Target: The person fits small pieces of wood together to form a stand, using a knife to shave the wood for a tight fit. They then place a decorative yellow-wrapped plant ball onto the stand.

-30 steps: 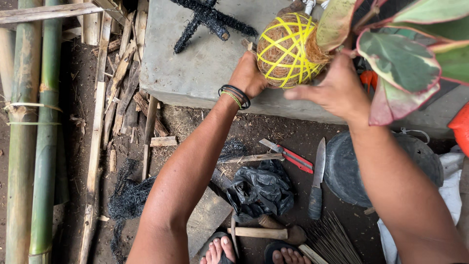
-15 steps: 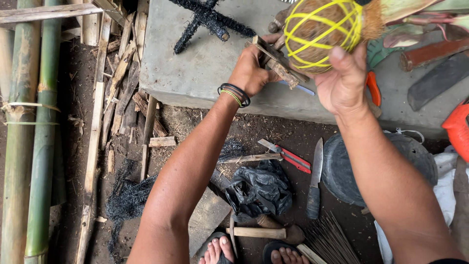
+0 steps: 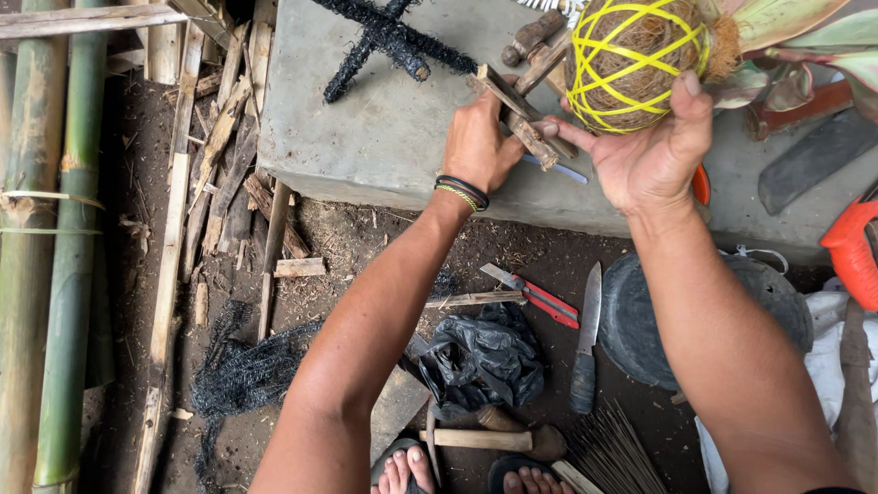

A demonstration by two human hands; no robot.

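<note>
A grey concrete counter (image 3: 366,137) stands over bare dirt ground (image 3: 366,247) strewn with wood splinters. Green bamboo poles (image 3: 46,274) lie along the left edge, with split wooden slats (image 3: 174,238) beside them. On the ground below the counter are red-handled pliers (image 3: 535,293), a knife (image 3: 585,338), a crumpled black plastic bag (image 3: 480,357), a wooden mallet (image 3: 494,439) and a dark round tub (image 3: 722,311). A black fibre-wrapped cross (image 3: 384,41) lies on the counter.

The right hand (image 3: 654,151) cups a coconut-fibre ball wound with yellow string (image 3: 636,59) from below, over the counter's far right, its fingers curled around the ball and the thumb up its side. Plant leaves (image 3: 805,41) stick out of the ball to the right. The left hand (image 3: 480,142) has its fingers closed on a bundle of wooden sticks (image 3: 517,110) just left of the ball.

Since half a second ago the two hands have drawn closer together, and the right thumb has shifted up along the ball's right side. The leaves are back in the top-right corner.
</note>
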